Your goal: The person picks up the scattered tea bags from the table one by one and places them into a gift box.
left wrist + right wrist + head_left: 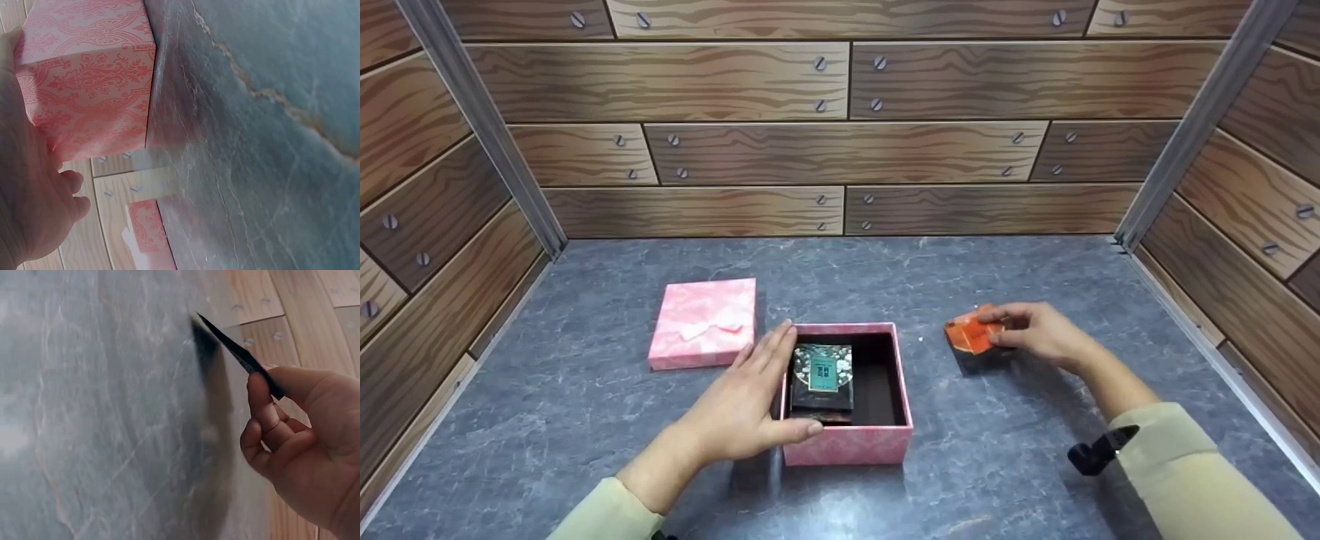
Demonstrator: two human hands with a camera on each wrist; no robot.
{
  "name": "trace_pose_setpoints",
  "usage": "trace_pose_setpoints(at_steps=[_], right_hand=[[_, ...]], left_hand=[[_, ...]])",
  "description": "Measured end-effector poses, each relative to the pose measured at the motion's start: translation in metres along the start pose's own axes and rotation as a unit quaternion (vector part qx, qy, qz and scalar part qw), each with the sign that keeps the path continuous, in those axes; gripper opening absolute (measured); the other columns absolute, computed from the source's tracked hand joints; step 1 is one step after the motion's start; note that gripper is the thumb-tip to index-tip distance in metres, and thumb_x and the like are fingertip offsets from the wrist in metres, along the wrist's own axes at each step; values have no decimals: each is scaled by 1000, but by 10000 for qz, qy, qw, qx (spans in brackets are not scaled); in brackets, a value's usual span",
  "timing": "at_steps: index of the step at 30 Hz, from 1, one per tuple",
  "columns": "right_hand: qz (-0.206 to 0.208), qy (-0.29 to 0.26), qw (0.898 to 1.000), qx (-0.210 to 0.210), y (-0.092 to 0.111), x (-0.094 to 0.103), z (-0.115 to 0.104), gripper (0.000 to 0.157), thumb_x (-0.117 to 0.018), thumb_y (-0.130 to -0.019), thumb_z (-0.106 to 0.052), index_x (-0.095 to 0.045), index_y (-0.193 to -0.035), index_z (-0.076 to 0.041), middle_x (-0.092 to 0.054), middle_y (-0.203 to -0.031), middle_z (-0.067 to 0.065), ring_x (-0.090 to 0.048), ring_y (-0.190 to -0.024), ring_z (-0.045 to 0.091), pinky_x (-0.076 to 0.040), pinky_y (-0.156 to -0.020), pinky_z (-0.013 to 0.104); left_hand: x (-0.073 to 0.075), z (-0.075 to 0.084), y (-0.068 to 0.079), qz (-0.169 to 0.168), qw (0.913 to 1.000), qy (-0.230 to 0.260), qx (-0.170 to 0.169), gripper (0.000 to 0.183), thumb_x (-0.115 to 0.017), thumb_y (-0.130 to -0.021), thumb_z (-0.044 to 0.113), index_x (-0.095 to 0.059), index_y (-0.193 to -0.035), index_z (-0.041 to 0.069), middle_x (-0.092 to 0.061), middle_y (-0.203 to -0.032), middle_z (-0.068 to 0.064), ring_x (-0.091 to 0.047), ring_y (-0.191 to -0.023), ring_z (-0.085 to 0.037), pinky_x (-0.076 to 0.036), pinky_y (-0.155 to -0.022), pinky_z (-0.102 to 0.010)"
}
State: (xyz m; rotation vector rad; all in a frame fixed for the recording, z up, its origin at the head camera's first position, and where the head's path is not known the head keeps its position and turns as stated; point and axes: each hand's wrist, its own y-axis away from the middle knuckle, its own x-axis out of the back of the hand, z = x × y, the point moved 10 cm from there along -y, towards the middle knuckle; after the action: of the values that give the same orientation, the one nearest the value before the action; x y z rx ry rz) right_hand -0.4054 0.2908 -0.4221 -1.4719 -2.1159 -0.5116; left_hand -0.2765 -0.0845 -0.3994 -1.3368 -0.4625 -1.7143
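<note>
A pink patterned box (846, 447) stands uncovered, its inside black. My left hand (739, 409) rests against its left side, fingers stretched along the rim and thumb over the front edge; in the left wrist view, that hand (34, 197) lies beside the patterned wall (95, 95). Inside, at the left, lies a flat black packet with a green label (823, 375). Right of the box, my right hand (1039, 334) pinches a flat orange and black packet (971, 334) by its right edge. The right wrist view has it edge-on, a thin dark packet (239, 354) tilted above the table.
A pink lid (705, 319) with a pale bow lies left of the box. The grey marbled table (622, 442) is bounded by wood-patterned walls (840, 154) at the back and sides. A black strap piece (1099, 451) sits at the right sleeve.
</note>
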Motion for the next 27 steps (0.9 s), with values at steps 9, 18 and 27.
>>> trace_pose_setpoints(at_steps=[9,18,27], right_hand=[[538,-776,9950,328,12,3,-59,47,-80,-94,-7,-66,-137,6,-67,-128,27,-72,-96,11,-61,-81,24],[787,-876,9883,970,23,-16,-125,40,-84,-91,-8,-74,-128,3,-77,-107,16,-72,-83,13,-62,-73,26],[658,-310,9861,1496,28,-56,-164,36,-86,-89,-15,-79,-124,-7,-78,-115,9,-70,-108,27,-59,-94,42]], left_hand=[[1,0,1,26,10000,-5,0,124,-59,-89,80,-11,-169,-1,-11,-177,-15,-16,-162,-32,-16,-129,-55],[-1,0,0,-3,10000,-5,8,125,-59,-89,80,-9,-169,-1,-9,-177,-15,-15,-162,-32,-14,-130,-54],[0,0,0,25,10000,18,3,125,-60,-89,80,-10,-169,-1,-9,-177,-15,-15,-162,-32,-15,-129,-56]])
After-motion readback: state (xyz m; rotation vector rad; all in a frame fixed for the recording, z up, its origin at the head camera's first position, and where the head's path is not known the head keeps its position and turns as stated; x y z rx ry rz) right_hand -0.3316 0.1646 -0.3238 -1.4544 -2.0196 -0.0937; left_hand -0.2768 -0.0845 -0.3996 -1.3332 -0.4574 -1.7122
